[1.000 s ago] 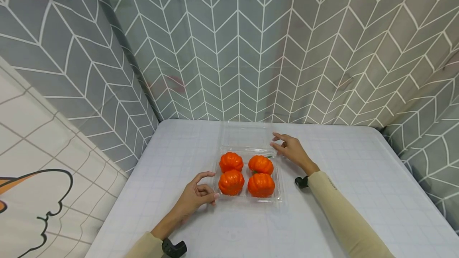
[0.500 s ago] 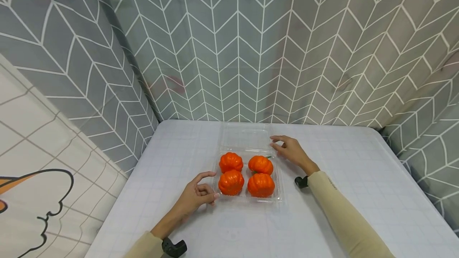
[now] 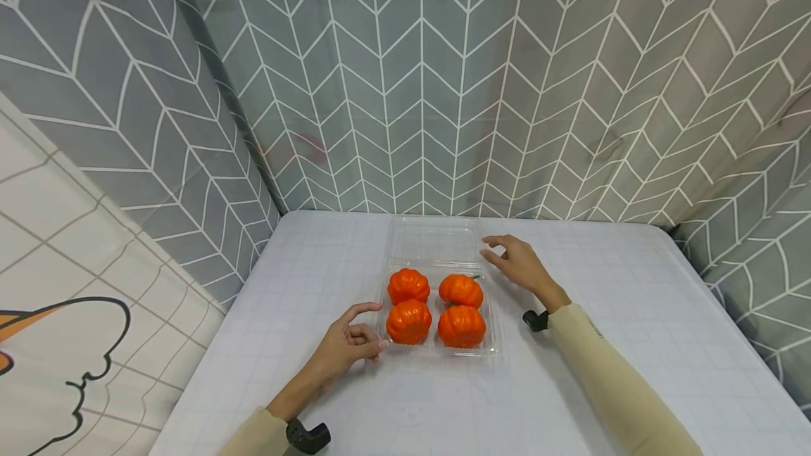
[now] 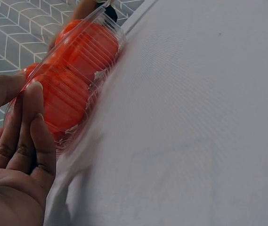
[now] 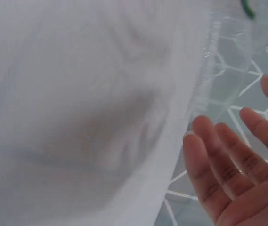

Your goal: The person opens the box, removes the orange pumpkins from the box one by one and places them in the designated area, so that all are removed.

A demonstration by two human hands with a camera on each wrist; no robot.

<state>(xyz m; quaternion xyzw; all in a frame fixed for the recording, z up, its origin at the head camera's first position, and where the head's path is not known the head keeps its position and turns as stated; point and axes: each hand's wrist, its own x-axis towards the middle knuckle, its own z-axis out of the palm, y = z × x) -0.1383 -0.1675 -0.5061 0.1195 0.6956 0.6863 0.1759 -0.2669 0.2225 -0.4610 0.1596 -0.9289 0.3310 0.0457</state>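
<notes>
A clear plastic clamshell container (image 3: 434, 354) lies on the table with its lid (image 3: 434, 241) folded back toward the wall. Several glossy orange, lobed vegetables like small pumpkins or bell peppers (image 3: 408, 322) sit inside, in two columns; one shows a green stem. My left hand (image 3: 345, 347) is at the container's near left corner; in the left wrist view its thumb and fingertips (image 4: 34, 94) pinch the rim (image 4: 44, 63). Just right of the lid is my right hand (image 3: 519, 264), fingers loosely bent and holding nothing; the right wrist view shows the fingers (image 5: 204, 169) spread.
A pale cloth-covered table (image 3: 570, 385) carries the container near its back middle. Grey chevron-patterned curtains (image 3: 443, 90) hang behind and at both sides. A white tiled sheet with a drawing (image 3: 57, 343) is at the left.
My right hand, which had its fingertips at the lid's right edge, has shifted slightly right, away from the lid. The left hand, container and orange vegetables stay as they were.
</notes>
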